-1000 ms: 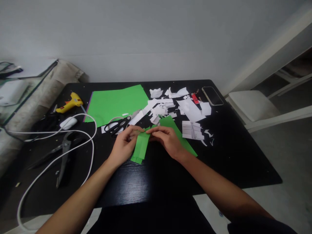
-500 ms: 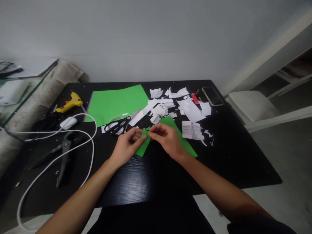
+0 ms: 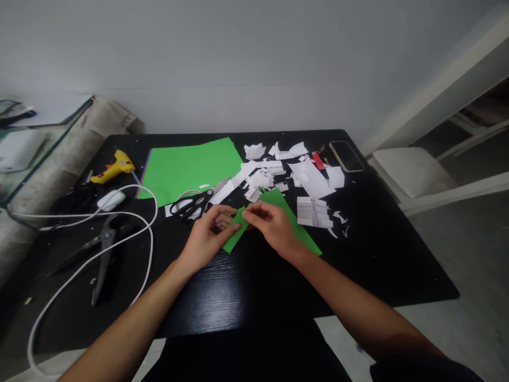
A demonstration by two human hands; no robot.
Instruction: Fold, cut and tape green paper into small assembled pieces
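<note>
A small folded piece of green paper (image 3: 234,236) sits between both my hands over the black table (image 3: 377,254). My left hand (image 3: 207,239) pinches its left side, thumb on top. My right hand (image 3: 270,225) pinches its upper right corner with fingers closed. Under my right hand lies a longer green paper strip (image 3: 304,233). Black scissors (image 3: 191,206) lie just beyond my left hand.
A large green sheet (image 3: 186,167) lies at the back left, white paper scraps (image 3: 314,183) at the back right. A phone (image 3: 347,156), a yellow glue gun (image 3: 113,167), pliers (image 3: 101,246) and a white cable (image 3: 135,233) are on the table. A white chair (image 3: 413,172) stands to the right.
The green piece, a long strip one second ago, is now folded shorter and held between both hands. Hands stayed in nearly the same spot.
</note>
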